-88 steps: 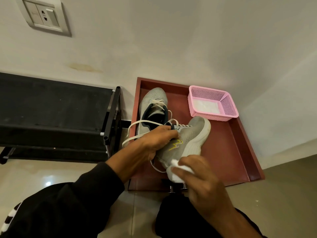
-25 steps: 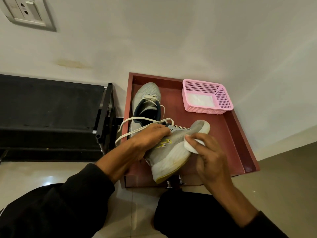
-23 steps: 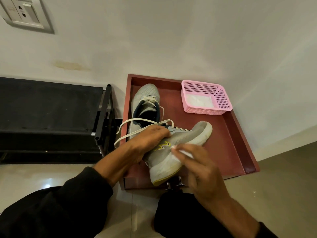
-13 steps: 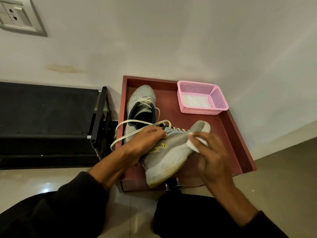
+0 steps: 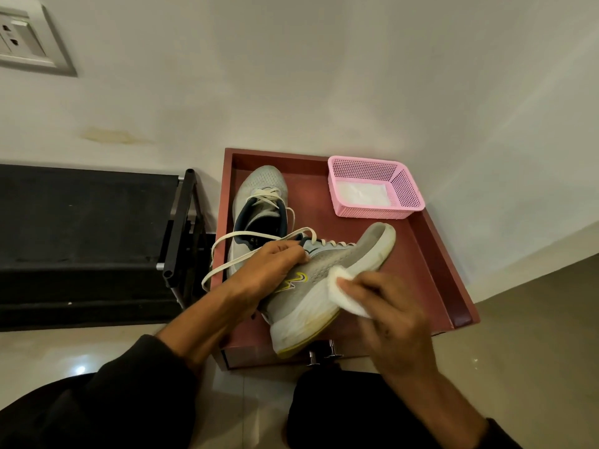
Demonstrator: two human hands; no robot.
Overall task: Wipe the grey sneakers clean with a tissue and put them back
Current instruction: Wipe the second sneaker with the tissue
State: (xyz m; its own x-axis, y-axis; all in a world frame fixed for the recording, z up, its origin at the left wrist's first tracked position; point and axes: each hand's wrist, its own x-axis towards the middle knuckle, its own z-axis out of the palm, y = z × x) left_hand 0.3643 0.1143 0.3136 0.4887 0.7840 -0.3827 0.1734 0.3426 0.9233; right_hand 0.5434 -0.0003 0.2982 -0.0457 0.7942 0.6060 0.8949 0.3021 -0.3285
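My left hand (image 5: 269, 270) grips the grey sneaker (image 5: 327, 280) at its collar, fingers curled over the rim near the tongue, holding it tilted above the red-brown tray (image 5: 434, 254) with the toe pointing up and away. My right hand (image 5: 385, 306) pinches a folded white tissue (image 5: 343, 293) between thumb and curled fingers and presses it against the white midsole on the sneaker's side.

What worries me: the hold is at the collar alone, so a hard rub at the midsole could, I judge, twist the sneaker in my grip or push it out of my hand. The tissue looks thin; scrubbing the rough sole edge may tear it or leave bits behind. A long loose lace (image 5: 227, 251) loops out to the left, hanging over the tray edge close to the black shoe rack (image 5: 97, 241); it could snag on the rack's post or trail under the sneaker when I set it down.

The second grey sneaker (image 5: 259, 202) lies in the tray just behind, toe toward the wall, so the free spot for putting this one back is beside it on the right. A pink mesh basket (image 5: 405, 189) holding more white tissue sits in the tray's far right corner, near the raised toe.
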